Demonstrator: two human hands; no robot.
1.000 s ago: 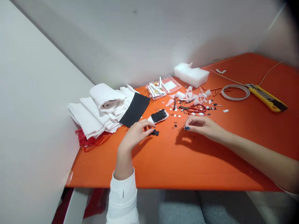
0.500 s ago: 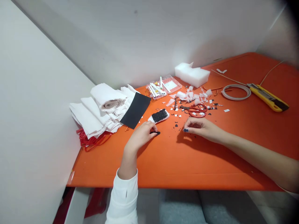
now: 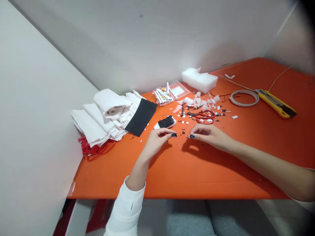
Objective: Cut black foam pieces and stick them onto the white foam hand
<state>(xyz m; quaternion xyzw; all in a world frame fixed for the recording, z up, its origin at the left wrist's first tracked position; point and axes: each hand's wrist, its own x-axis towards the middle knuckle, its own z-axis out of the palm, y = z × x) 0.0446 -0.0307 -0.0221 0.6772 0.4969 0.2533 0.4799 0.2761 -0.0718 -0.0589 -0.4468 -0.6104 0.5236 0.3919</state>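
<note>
My left hand [image 3: 156, 141] rests on the orange table [image 3: 197, 170], thumb and forefinger pinched together and pointing right; what they hold is too small to make out. My right hand [image 3: 210, 135] lies a little to its right, fingers curled into a pinch over small black scraps [image 3: 183, 132]; its contents are hidden too. The two sets of fingertips are close but apart. Just beyond my left hand lies a small white foam piece covered in black [image 3: 166, 122]. Red scissors [image 3: 205, 117] lie behind my right hand among white foam scraps [image 3: 200, 101].
At the left lie a pile of folded white cloth [image 3: 105, 114], a black sheet [image 3: 142, 116] and red cords [image 3: 94, 149]. A clear box of markers [image 3: 169, 92] and a white foam block [image 3: 199, 79] sit at the back, with a tape ring [image 3: 243, 97] and a yellow utility knife [image 3: 275, 103] to the right.
My left hand has slid right toward my right hand. The small black scrap it touched no longer shows on the table. My right hand has barely moved.
</note>
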